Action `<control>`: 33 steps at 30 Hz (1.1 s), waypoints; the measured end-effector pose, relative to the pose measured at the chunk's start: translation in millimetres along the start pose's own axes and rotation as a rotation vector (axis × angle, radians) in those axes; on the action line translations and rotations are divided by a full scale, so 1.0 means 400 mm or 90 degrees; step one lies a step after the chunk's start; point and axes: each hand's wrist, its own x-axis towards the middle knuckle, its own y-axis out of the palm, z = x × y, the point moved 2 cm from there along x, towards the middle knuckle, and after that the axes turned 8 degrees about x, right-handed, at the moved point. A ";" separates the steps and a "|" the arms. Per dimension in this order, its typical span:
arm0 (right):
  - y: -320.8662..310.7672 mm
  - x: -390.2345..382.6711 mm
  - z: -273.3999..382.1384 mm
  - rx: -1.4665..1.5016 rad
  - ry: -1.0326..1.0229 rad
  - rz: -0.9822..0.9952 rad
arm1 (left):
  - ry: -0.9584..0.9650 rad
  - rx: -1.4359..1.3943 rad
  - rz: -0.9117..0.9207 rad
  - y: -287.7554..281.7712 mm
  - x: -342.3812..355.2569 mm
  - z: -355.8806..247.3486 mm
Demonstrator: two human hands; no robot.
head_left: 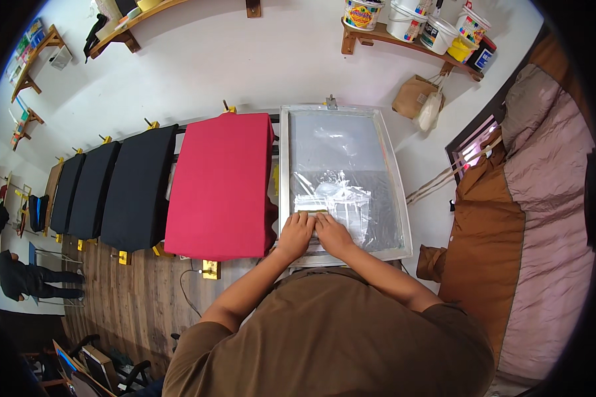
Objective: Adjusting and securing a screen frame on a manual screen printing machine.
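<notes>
Head view: grey framed screen (pixel 324 155), glossy, lower half white-streaked.

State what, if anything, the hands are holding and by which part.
The left hand and right hand, side by side, appear to grip a mostly hidden squeegee along its top.

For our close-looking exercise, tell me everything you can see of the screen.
The screen is an upright-looking rectangle in this view: a pale, metal-looking rim around grey, shiny mesh, darker below. White smears streak its lower half. It lies right of the red cloth, a metal fitting at its far edge. Over its near half, the left hand and right hand grip a thin bar.
</notes>
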 end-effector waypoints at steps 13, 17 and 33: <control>-0.078 -0.068 0.044 0.116 -0.004 0.080 | 0.049 -0.030 0.066 -0.060 -0.046 -0.042; -0.118 -0.063 0.061 0.163 0.005 0.163 | 0.067 -0.068 0.092 -0.056 -0.065 -0.039; -0.188 0.214 -0.122 0.153 0.014 0.179 | 0.029 -0.125 0.286 -0.057 0.223 0.169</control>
